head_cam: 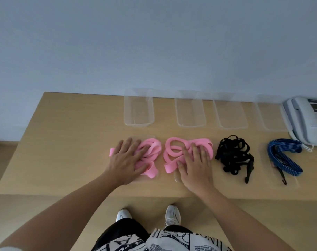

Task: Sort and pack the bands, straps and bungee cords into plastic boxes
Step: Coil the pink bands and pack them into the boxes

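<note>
clear boxes (138, 113), pink bands (154, 149) under hands (126, 158)

A light wooden table (67, 142) stands against a pale blue-grey wall (154, 42); a white desk telephone (306, 120) sits at its far right corner, handset on its cradle; below the near edge, two white sneakers (172, 214) rest on a wood-toned floor (2, 160).

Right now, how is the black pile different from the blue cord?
The black pile is a knotted tangle of thin straps; the blue cord is folded into long loops. The black pile is plain; the blue cord has pale stripes. The blue cord lies nearer the phone. Neither is touched by the hands, and both lie on the table.
</note>
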Motion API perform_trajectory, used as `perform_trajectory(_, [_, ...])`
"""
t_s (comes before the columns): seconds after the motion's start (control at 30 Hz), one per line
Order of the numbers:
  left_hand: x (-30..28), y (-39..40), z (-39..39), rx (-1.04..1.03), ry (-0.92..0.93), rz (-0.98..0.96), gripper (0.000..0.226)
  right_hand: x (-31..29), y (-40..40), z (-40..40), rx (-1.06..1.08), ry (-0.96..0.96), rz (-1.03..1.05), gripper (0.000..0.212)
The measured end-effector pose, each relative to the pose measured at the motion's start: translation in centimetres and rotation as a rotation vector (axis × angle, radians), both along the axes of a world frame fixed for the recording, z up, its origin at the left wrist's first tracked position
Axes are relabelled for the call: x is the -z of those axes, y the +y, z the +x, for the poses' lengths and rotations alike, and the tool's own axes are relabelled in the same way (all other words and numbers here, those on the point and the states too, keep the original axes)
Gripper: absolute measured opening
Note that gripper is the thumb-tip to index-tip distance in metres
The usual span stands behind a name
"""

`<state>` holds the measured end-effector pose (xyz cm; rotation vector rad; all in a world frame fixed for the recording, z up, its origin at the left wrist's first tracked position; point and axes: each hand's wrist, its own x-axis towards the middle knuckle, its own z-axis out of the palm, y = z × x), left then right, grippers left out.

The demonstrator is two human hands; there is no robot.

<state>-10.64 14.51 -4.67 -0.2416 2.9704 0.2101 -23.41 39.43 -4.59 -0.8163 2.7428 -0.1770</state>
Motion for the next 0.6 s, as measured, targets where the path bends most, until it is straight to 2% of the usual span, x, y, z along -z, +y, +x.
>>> perform_trajectory(0.1, [-0.2, -0.8, 0.4, -0.008, -0.011, -0.017, 0.076, -0.8, -0.6, 0.4, 0.028, 0.018, -0.007, 0.063])
perform_trajectory(0.17, [-0.6, -0.9, 0.5, -0.008, -0.030, -0.028, 0.077, -1.6, -1.1, 1.2, 0.043, 0.117, -0.089, 0.056])
perform_trajectory(0.27, [-1.0, -0.9, 0.5, -0.015, 0.003, 0.002, 0.075, -1.7, -2.1, 3.5, -0.027, 0.275, -0.334, 0.036])
perform_trajectory(0.37, [-1.5, -0.8, 1.1, -0.059, 0.117, 0.087, 0.068, -1.8, -3.9, 6.3, -0.012, 0.181, -0.570, 0.020])
perform_trajectory(0.47, [-1.5, -1.4, 2.4, -0.249, 0.214, 0.211, 0.068, -2.3, -5.7, 7.5, -0.010, 0.231, -0.581, 0.021])
perform_trajectory(0.6, [-1.0, -1.9, 3.3, -0.527, 0.112, 0.344, 0.076, -3.1, -7.1, 7.8, -0.064, 0.286, -0.549, 0.023])
